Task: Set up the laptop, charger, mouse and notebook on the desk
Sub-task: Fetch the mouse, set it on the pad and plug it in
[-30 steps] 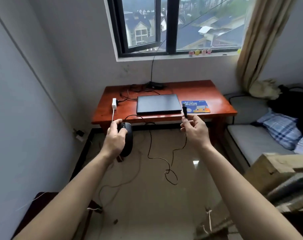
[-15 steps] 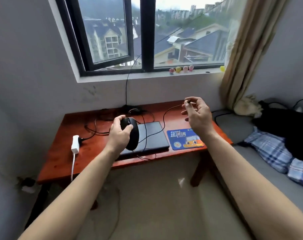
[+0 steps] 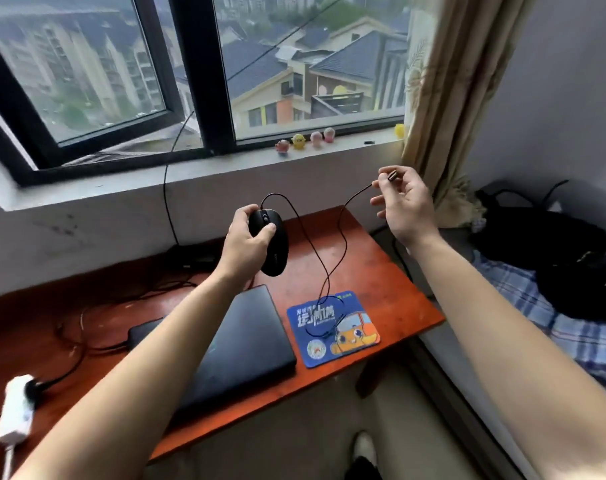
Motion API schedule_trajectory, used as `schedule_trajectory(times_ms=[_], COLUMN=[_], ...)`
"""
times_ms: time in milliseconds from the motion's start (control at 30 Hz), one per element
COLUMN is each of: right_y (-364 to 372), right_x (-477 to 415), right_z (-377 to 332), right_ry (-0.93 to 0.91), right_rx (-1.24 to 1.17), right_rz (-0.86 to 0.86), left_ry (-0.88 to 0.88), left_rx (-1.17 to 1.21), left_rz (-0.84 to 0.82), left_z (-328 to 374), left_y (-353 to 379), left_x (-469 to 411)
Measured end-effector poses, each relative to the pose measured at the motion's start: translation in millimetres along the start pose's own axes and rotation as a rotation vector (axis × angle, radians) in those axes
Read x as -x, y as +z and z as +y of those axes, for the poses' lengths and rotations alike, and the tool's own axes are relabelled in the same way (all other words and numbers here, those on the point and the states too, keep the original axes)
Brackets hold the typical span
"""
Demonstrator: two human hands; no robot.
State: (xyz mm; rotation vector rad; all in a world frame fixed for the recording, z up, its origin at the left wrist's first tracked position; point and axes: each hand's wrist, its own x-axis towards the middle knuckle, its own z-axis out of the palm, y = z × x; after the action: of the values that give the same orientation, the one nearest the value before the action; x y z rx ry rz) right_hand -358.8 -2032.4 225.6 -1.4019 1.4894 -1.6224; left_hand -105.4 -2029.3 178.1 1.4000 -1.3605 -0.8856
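My left hand grips a black wired mouse above the back of the red-brown desk. My right hand pinches the mouse's USB plug up near the curtain. The mouse cable loops down from both hands onto a blue mouse pad with an orange cartoon car. A closed dark laptop lies left of the pad, partly hidden by my left forearm. No notebook is in view.
A white power strip with a black plug sits at the desk's front left, with tangled black cables behind it. A bed with checked bedding and black clothing stands on the right. Small figurines line the windowsill.
I have come closer to the desk. Both hands have risen above it with the mouse and plug, and the cable's slack now rests on the mouse pad.
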Motion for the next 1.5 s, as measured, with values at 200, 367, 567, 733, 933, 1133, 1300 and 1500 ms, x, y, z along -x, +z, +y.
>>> schedule_trajectory(times_ms=[200,367,567,733,933,1133,1300,1500], right_y=[4.1,9.6,37.5,46.2,38.3,32.4,27.4,22.7], right_x=[-127.1,-213.2,-237.2,-173.1,-94.5,-53.4,-42.4,-42.7], right_z=[40.2,51.8,132.4,227.4,304.4,332.0,332.3,327.9], right_ry=[-0.022,-0.026,0.119,0.333,0.477,0.606,0.784,0.950], right_rx=[-0.004,-0.050,-0.020,0.225,0.565,0.711,0.617,0.495], right_rz=[-0.120,-0.138,-0.256,-0.458,-0.793,-0.877,-0.912,-0.784], left_ry=[-0.013,-0.036,-0.218,-0.527,-0.850,-0.980,-0.822,-0.771], left_rx=[-0.049,-0.036,0.006,0.104,0.078,0.112,-0.149,-0.338], left_rz=[0.110,0.213,0.254,0.157,-0.052,-0.129,-0.182,-0.237], left_z=[17.0,30.1,-20.4,-106.6,-191.1,-222.2,-228.2,-240.3], left_y=[66.6,97.4,123.3,156.9,186.8,205.4,210.6,202.5], left_x=[-100.0,-154.2,-164.1,-128.8,-66.5,-28.9,-22.0,-24.8])
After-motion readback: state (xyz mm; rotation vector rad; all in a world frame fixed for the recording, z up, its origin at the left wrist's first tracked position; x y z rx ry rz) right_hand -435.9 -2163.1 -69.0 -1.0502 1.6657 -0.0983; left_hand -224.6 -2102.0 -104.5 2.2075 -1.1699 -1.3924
